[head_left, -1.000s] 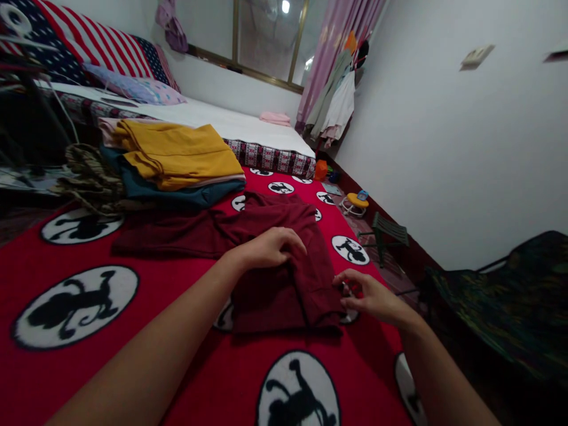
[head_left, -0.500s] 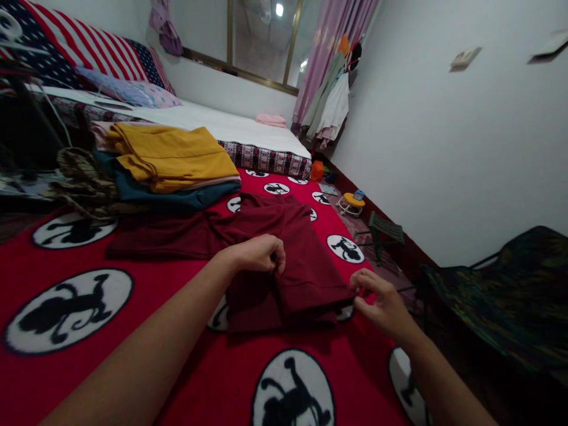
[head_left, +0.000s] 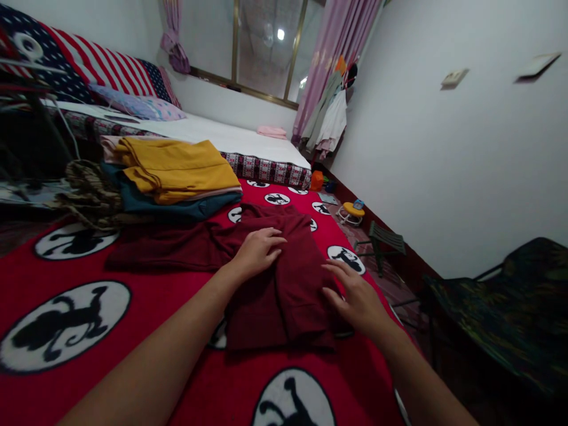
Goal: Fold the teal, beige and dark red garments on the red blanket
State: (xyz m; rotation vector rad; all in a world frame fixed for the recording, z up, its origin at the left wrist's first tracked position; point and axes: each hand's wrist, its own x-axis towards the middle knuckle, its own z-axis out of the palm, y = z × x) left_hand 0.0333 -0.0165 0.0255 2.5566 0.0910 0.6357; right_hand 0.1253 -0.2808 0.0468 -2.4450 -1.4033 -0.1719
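A dark maroon garment [head_left: 284, 278] lies partly folded on a red blanket [head_left: 133, 331] printed with white circles and black figures. My left hand [head_left: 257, 251] rests flat on the garment's upper middle, fingers stretched out. My right hand [head_left: 355, 296] lies flat on the garment's right edge, fingers spread. Neither hand holds anything. One sleeve of the garment stretches out to the left [head_left: 155, 248].
A stack of folded clothes, yellow [head_left: 177, 165] over teal [head_left: 168, 204], sits at the back left beside a striped brown bundle [head_left: 89, 189]. Behind is a bed [head_left: 231, 133] with a flag-patterned pillow. A small green stool [head_left: 384, 239] and a dark chair [head_left: 510, 307] stand at the right.
Both hands let go of the pinched fabric and now lie flat on the garment. The right hand moved left onto the cloth; the folded flap is laid down.
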